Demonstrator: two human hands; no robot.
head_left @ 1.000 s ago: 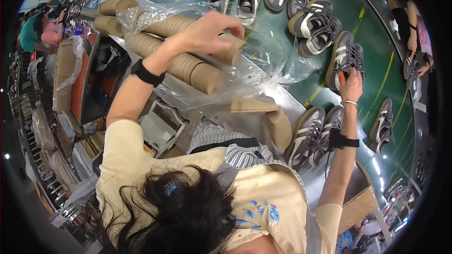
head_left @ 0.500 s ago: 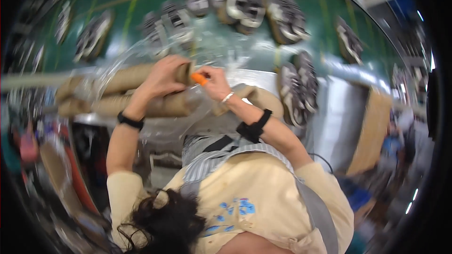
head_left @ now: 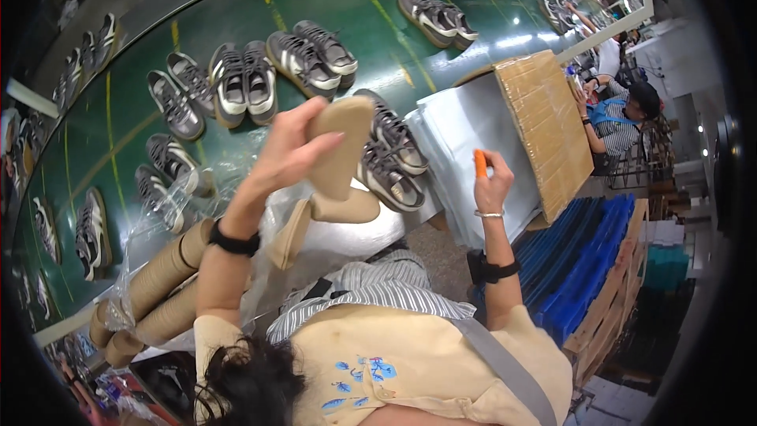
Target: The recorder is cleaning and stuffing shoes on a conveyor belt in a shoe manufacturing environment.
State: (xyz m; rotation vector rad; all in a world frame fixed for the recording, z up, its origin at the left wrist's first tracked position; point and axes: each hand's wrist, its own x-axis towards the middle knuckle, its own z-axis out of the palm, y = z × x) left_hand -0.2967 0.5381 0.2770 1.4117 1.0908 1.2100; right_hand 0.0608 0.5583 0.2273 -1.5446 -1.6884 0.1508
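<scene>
A tan cardboard shoe insert [head_left: 335, 150] is held pinched in the left hand [head_left: 288, 154] above the green conveyor belt [head_left: 236, 39], lifted clear for handling, while an orange marker [head_left: 480, 164] is gripped upright in the right hand [head_left: 493, 185] beside the belt's grey sneakers [head_left: 390, 162].

The person wears a pale yellow short-sleeved shirt [head_left: 410, 363] with small blue printed figures on the back, a grey strap [head_left: 497, 367] crossing it, and a striped grey-and-white apron [head_left: 371, 288]. The hair is dark. Black bands circle the left wrist [head_left: 233, 241] and right forearm [head_left: 493, 270], and a thin bracelet [head_left: 489, 214] sits at the right wrist.
</scene>
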